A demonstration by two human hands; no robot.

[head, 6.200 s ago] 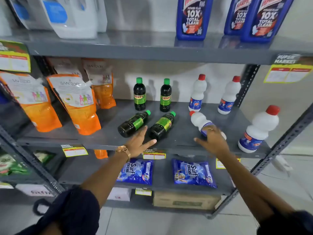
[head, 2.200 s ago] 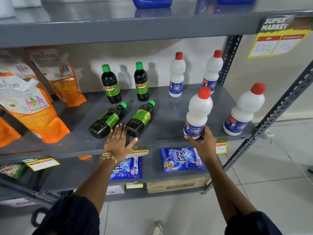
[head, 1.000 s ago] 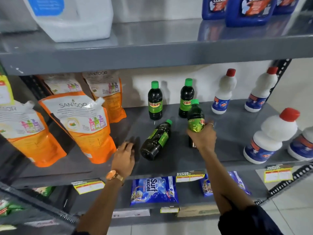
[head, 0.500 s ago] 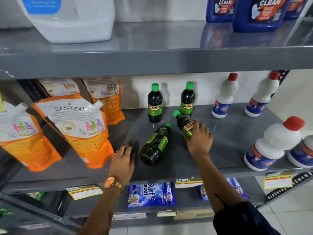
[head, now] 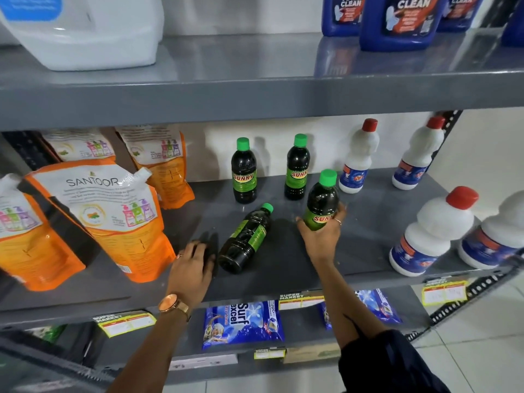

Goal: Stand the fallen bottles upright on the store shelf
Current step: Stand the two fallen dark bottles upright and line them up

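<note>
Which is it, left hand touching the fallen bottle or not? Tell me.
Cannot tell. In the head view the left hand lies flat on the shelf right beside the fallen bottle's base; no clear gap or contact shows.

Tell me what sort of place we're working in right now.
Most likely a supermarket's cleaning-products aisle: grey metal shelving with "Super Market" price tags on its edges, Santoor refill pouches, blue toilet-cleaner bottles, and Surf Excel sachets below.
</note>
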